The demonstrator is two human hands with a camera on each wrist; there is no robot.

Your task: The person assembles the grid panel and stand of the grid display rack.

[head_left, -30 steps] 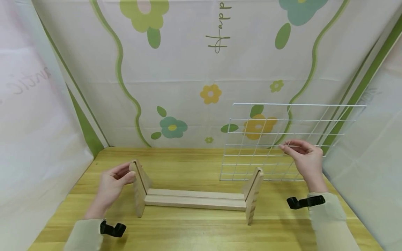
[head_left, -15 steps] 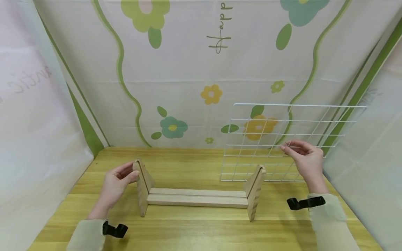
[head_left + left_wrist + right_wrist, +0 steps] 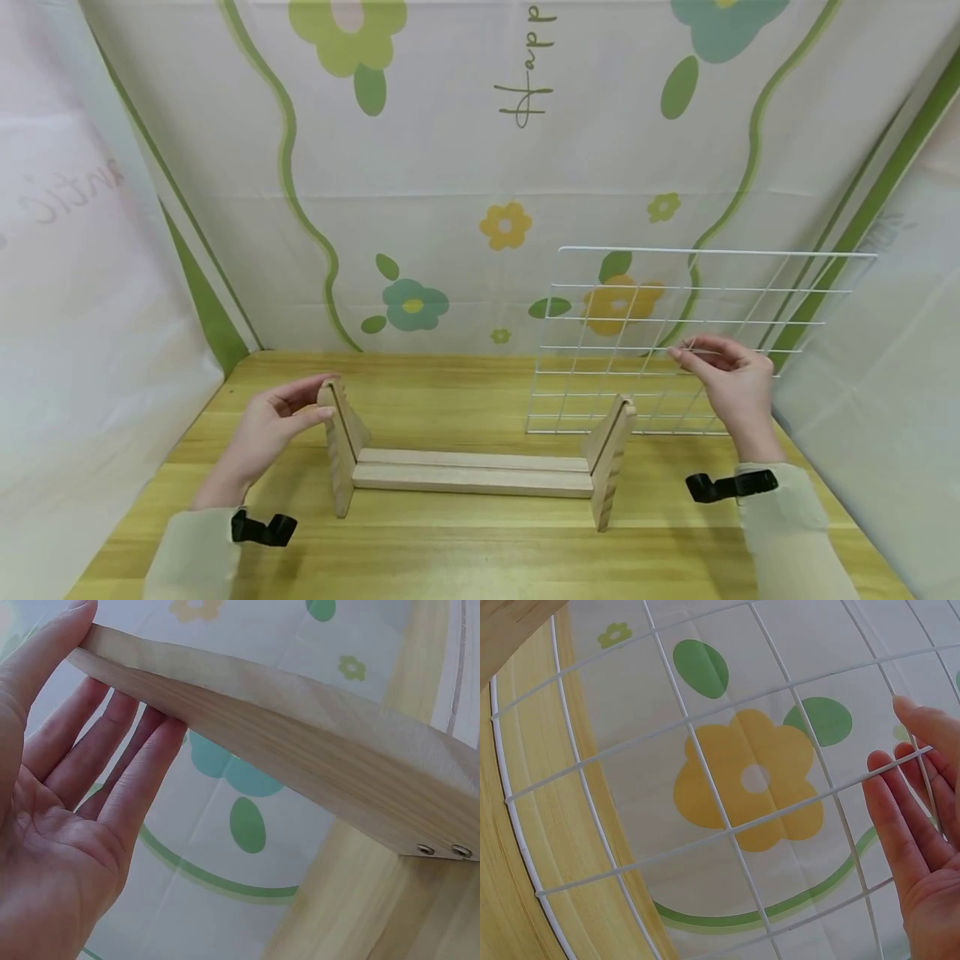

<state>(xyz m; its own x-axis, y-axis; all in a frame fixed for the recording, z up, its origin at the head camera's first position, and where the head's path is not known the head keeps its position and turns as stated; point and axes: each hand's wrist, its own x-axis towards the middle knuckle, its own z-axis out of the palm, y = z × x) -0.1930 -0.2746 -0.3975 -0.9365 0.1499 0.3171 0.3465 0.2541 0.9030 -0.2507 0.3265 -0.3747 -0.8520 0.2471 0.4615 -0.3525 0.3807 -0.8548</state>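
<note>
A pale wooden stand [image 3: 472, 482] rests on the table, its low rail joining two upright tapered end panels, each with a slot along it. My left hand [image 3: 262, 429] is at the top of the left panel [image 3: 285, 720], thumb at the near edge and fingertips against its outer side. Two screw heads [image 3: 444, 850] show low on that panel. To the right, my right hand [image 3: 731, 383] pinches a white wire grid panel [image 3: 731, 825] between thumb and fingers. The grid stands upright behind the right end panel [image 3: 611, 462], overlapping it in the head view.
The wood-grain table [image 3: 450, 550] is walled on three sides by hanging white cloth [image 3: 420, 158] printed with flowers and green lines. A black wrist strap [image 3: 262, 528] sits on the left sleeve, another black strap [image 3: 731, 486] on the right.
The stand shifted a little to the right with my left hand, then stopped. My left wrist has since drawn left and its fingers have spread along the panel top. Right hand and grid stayed nearly still.
</note>
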